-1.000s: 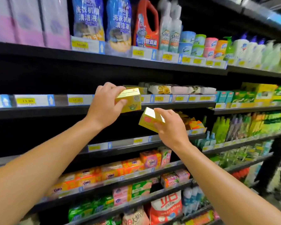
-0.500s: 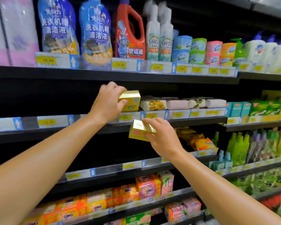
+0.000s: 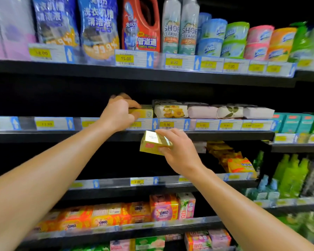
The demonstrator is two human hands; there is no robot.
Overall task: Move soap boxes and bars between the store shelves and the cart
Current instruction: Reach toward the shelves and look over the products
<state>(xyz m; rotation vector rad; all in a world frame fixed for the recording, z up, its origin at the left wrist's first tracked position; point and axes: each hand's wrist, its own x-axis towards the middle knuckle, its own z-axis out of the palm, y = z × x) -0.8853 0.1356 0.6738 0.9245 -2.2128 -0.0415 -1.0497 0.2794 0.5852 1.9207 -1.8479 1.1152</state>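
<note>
Left hand [image 3: 119,113], grip curled around a yellow soap box [image 3: 142,113] sitting on the middle shelf [image 3: 216,135], just left of a row of wrapped soap bars [image 3: 201,111]. Right hand [image 3: 178,151] pinches a 2nd gold soap box [image 3: 152,143], tilted, in the air below that shelf's edge.

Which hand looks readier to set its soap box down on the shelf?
Probably the left hand. Its yellow box already sits at the shelf edge beside the wrapped soap bars. The right hand grips its gold box lower, in front of the shelf's edge.
</note>
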